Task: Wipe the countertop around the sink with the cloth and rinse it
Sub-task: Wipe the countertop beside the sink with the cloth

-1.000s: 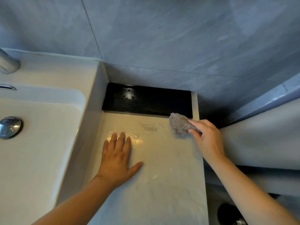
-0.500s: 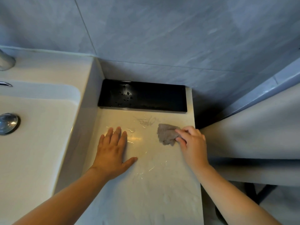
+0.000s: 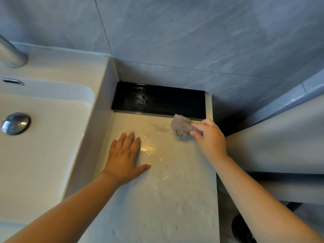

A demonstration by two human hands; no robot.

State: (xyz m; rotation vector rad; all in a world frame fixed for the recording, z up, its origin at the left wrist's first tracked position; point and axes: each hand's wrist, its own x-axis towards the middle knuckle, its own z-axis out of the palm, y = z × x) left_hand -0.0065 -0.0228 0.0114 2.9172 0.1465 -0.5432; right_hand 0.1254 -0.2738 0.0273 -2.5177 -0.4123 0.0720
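A small grey bunched cloth [image 3: 180,126] rests on the pale wet countertop [image 3: 168,199] at its far right, just in front of the black tray. My right hand [image 3: 209,137] grips the cloth's right side with its fingers closed. My left hand [image 3: 125,157] lies flat on the countertop, palm down, fingers together, thumb out, holding nothing. The white sink [image 3: 43,151] is to the left, a step higher than the countertop. A faint smear sits on the surface just left of the cloth.
A black tray [image 3: 157,99] with water drops sits against the grey tiled wall [image 3: 192,41]. In the sink are a chrome drain plug [image 3: 14,123] and an overflow slot [image 3: 12,81]. A chrome tap base [image 3: 12,55] stands far left. The countertop's right edge drops beside a pale curtain [image 3: 280,137].
My right hand has carried the cloth back up and to the right, to the tray's front edge, after a stroke toward the middle. My left hand has stayed flat in place.
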